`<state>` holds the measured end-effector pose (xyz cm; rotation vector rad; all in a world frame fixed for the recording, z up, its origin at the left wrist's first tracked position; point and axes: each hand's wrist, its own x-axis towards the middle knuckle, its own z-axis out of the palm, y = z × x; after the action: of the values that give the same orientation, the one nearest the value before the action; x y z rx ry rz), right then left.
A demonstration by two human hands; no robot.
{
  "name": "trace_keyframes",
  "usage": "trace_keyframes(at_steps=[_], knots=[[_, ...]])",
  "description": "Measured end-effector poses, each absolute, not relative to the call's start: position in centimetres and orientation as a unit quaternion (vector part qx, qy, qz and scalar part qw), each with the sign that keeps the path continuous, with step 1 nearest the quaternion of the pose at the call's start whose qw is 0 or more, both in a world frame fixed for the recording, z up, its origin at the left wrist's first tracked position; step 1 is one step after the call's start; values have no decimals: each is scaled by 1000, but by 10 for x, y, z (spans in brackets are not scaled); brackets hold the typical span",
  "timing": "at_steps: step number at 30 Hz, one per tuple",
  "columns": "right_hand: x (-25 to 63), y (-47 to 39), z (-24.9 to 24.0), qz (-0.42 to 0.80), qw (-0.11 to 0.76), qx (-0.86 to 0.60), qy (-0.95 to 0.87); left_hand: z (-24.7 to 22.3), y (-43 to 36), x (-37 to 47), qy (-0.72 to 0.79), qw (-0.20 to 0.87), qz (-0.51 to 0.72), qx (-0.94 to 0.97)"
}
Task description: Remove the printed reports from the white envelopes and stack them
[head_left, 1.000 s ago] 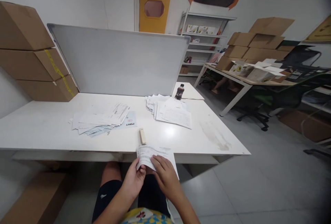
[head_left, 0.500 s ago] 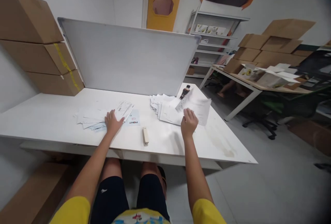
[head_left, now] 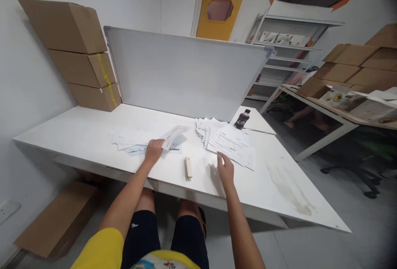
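My left hand (head_left: 154, 150) is closed on the edge of a printed paper sheet (head_left: 174, 135), whose far end is lifted off the table. Under and beside that hand lies a loose stack of papers (head_left: 127, 137), with a blue-and-white printed sheet (head_left: 176, 150) partly covered. My right hand (head_left: 226, 169) is just in front of a fanned pile of printed papers (head_left: 231, 140), fingers apart and holding nothing. Between the hands a cream stapler (head_left: 188, 168) lies on the white table (head_left: 173, 194).
A dark drink bottle (head_left: 242, 119) stands behind the right pile. A whiteboard (head_left: 186, 74) rises along the table's back, with stacked cardboard boxes (head_left: 87, 66) at its left. Another table (head_left: 325, 109) with boxes is at the right, and a person's legs show beneath it.
My right hand has let go of a sheet, now lying on the right pile, and drawn back towards me. My left hand has lifted a sheet's far end. The view has turned left.
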<state>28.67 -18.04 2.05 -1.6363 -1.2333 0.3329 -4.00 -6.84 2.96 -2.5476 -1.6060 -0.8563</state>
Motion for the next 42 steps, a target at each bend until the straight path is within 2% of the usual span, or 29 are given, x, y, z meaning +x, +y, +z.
trace_keyframes(at_steps=[6,9,13,17,20,25,31,35,37,38,40,42], knots=[[199,-252,20,428,592,-550,-404,32,-134,-12,-461,-13,-349,-816],[174,-271,25,533,634,-476,-298,38,-176,11,-376,-87,-372,-844],[171,-285,36,542,700,-414,-212,55,-207,30,-268,-228,-360,-864],[192,-292,36,526,710,-432,-181,59,-198,24,-218,-268,-267,-900],[209,-299,35,490,714,-464,-185,53,-164,6,-234,-210,-186,-931],[233,-321,32,448,707,-516,-181,44,-87,-25,-502,-9,-223,-836],[252,-350,7,435,671,-576,-171,36,-68,-39,-554,-37,-258,-791],[266,-360,-21,343,669,-634,-178,54,-118,-33,-546,-134,-443,-699],[277,-360,-31,316,654,-653,-216,63,-157,-24,-527,-239,-539,-612],[283,-360,-33,311,638,-661,-244,67,-176,-18,-503,-325,-535,-597],[293,-359,-29,296,595,-679,-313,72,-212,-4,-429,-502,-388,-643],[298,-357,-15,266,538,-688,-409,73,-237,11,-369,-565,-269,-687]])
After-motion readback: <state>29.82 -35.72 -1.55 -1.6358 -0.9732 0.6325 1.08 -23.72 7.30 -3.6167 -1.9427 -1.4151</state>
